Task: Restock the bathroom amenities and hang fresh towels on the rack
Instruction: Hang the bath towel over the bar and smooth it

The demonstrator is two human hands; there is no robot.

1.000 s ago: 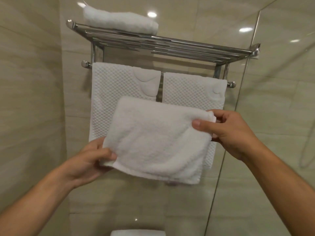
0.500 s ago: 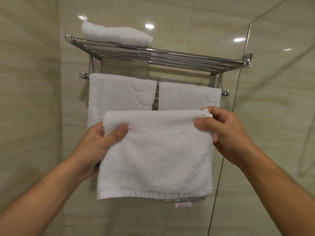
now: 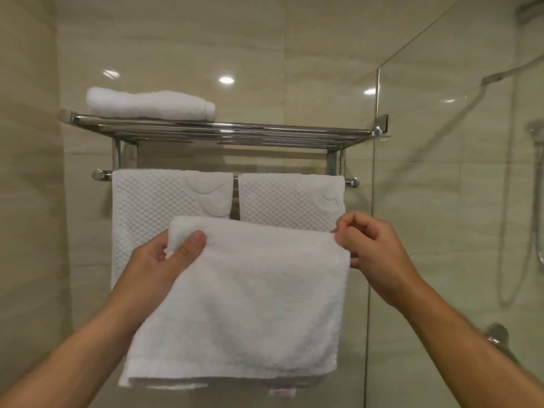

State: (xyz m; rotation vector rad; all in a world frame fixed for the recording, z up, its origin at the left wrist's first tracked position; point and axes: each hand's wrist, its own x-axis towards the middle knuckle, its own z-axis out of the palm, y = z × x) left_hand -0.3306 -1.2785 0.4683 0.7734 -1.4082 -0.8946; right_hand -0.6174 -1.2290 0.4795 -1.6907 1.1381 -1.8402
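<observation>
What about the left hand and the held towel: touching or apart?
Touching. In the head view the left hand grips the towel, thumb on its front.

- My left hand (image 3: 159, 260) is bare, the skin uncovered from knuckles to wrist.
- My right hand (image 3: 374, 254) is bare as well, and its knuckles show as a row of rounded ridges.
- My left forearm (image 3: 73, 357) is bare along the whole stretch in view, from the wrist to the lower edge of the view.
- My right forearm (image 3: 471, 348) is just as bare, from the wrist to the lower right corner.
- My fingers (image 3: 357, 228) are uncovered, and the left thumbnail (image 3: 195, 238) is cut short and blunt.
</observation>
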